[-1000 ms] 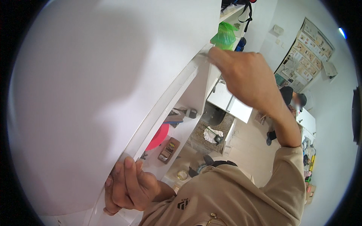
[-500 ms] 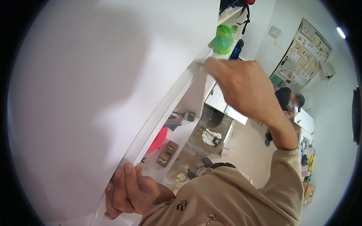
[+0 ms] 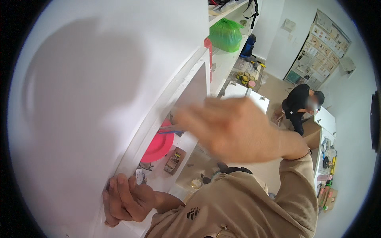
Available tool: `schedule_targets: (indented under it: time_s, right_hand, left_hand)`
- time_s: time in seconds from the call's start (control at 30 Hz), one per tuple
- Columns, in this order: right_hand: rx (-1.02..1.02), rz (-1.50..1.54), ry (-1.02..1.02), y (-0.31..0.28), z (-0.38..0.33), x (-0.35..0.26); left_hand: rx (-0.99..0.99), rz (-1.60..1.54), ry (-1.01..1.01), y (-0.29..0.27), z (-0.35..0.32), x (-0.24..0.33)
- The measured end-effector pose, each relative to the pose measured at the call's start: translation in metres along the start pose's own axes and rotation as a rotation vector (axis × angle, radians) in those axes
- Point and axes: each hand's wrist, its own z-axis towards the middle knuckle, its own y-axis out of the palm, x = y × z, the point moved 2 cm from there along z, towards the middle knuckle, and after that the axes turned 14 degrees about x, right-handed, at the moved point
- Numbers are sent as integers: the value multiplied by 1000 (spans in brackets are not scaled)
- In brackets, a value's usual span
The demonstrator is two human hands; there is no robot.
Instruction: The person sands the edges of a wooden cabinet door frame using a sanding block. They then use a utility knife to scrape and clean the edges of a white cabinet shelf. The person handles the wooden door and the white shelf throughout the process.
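A large white panel [image 3: 87, 99] fills the left side, with a narrow white edge strip [image 3: 147, 127] running slantwise along its border. At the lower end of that strip, my left hand [image 3: 129, 200] has its fingers curled round the edge. My right hand [image 3: 232, 129] hangs in front of the shelf opening, apart from the strip. Motion smears its fingers, so whether they hold anything is unclear. Behind the strip, a bright pink round plate-like thing [image 3: 159, 147] and a brown block-shaped thing [image 3: 174, 162] lie on the white shelf.
A tied green plastic bag [image 3: 226, 35] sits on a shelf at the top. Several cans [image 3: 245, 78] stand on the floor beyond. To the right, a person in black [image 3: 295, 107] bends near a white cabinet door [image 3: 325, 121]. Tools and bottles crowd a far-right counter.
My right hand has left the upper part of the strip and come down toward me, now blurred. My left hand keeps to the strip's lower end. The view has shifted somewhat.
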Motion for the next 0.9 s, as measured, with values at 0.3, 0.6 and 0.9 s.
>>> schedule_targets:
  time_s: [0.3, 0.6, 0.9]
  right_hand:
    - [-117, 744, 532, 18, -103, 43]
    - [-375, 1110, 1059, 105, -248, 52]
    - [-309, 1403, 1036, 140, -313, 76]
  left_hand:
    - [-175, 31, -84, -13, 11, 3]
    - [-620, -167, 105, 61, 48, 122]
    - [-390, -224, 155, 118, 37, 145]
